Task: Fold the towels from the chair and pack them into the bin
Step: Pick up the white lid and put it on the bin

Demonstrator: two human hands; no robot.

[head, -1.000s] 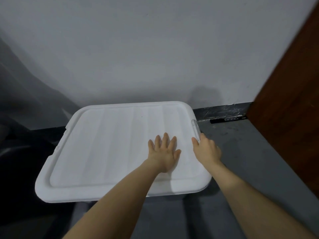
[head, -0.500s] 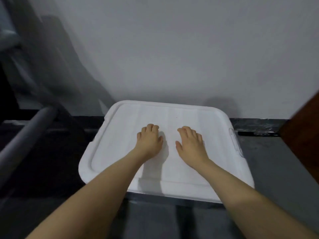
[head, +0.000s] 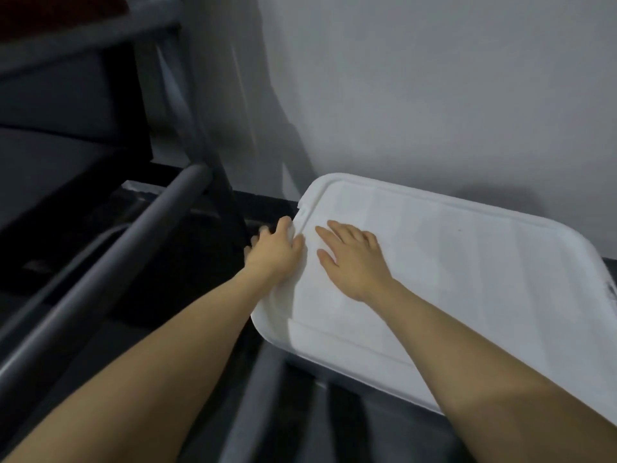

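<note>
My left hand (head: 273, 253) is curled over the left edge of the lid (head: 450, 279), fingers hooked down past the rim next to the little latch tab, so that one's gripping. My right hand (head: 350, 259) lies flat on top of the lid with the fingers straight, pressing or just resting, not holding anything.

The bin (head: 320, 372) sits on the floor against the wall (head: 434, 78), almost entirely hidden under its white lid; only a dark sliver of its wall shows under the near edge. No towels visible from here, so I can't say what's inside.

What worries me: if the left side is being snapped or pried, only one edge gets force, and the lid could flex and pop off crooked, or the whole bin could slide toward the wall. My fingers are tucked under that rim too, so a pinch is possible. The chair (head: 127, 248) frame tubes are just beside my left arm, easy to knock.

Orientation: the lid's long axis runs from upper left to lower right in view, roughly along the wall, top face up, slightly skewed.
</note>
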